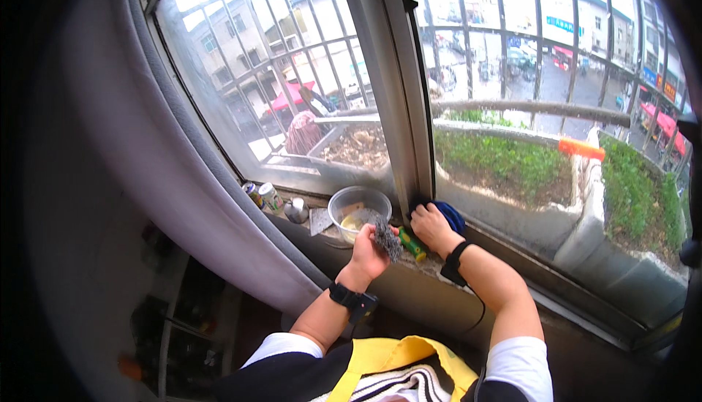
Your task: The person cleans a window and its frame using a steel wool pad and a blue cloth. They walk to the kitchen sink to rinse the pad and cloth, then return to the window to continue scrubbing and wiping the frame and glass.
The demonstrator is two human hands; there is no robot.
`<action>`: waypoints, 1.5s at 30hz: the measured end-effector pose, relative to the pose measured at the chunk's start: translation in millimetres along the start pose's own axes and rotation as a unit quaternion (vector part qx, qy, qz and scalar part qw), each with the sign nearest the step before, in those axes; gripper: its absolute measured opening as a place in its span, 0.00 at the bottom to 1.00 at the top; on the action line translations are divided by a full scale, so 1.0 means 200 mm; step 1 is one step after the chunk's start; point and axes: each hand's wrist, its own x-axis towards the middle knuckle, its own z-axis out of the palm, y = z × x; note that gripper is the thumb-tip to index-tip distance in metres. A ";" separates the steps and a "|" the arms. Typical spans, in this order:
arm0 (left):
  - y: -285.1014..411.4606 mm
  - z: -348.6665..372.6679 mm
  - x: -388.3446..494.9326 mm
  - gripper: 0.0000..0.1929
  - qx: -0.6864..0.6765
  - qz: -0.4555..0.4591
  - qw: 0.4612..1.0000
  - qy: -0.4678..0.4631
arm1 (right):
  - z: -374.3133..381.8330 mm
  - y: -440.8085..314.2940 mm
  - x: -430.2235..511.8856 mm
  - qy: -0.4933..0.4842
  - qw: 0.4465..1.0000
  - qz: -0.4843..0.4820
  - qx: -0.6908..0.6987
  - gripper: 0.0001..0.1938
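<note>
A grey steel-wool scourer [388,240] is gripped in my left hand [367,254], just in front of a clear plastic tub [360,193]. Inside the tub lies something pale yellow that I cannot make out. My right hand [434,229] has its fingers curled on a dark blue cloth [452,216] bunched at the foot of the window frame. Between my hands, a tool with a green and yellow handle [412,244] rests on the sill; its other end is hidden.
Several cans [270,196] and a small silvery container [296,210] line the sill's left end, beside a grey flat piece [321,222]. A pale curtain [181,182] hangs left. Beyond the sliding window frame [397,73] are planters [510,188], a mop [303,132] and metal bars.
</note>
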 end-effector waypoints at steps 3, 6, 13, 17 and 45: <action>-0.01 0.01 0.02 0.19 0.020 -0.004 1.000 0.014 | -0.13 0.04 0.00 -0.005 0.999 0.027 0.018 0.04; -0.02 0.05 0.05 0.20 0.029 0.003 0.999 0.032 | -0.29 0.11 0.01 0.040 0.996 0.080 0.015 0.06; -0.03 0.15 0.09 0.25 -0.048 -0.076 0.984 -0.154 | -0.56 0.21 0.04 0.197 0.886 0.255 0.333 0.15; -0.07 0.22 0.14 0.26 -0.095 -0.107 0.955 -0.261 | -0.57 0.16 0.01 0.137 0.808 0.314 0.479 0.13; -0.13 0.25 0.06 0.27 0.021 -0.211 0.974 -0.076 | -0.67 -0.02 -0.06 0.116 0.709 0.426 0.550 0.27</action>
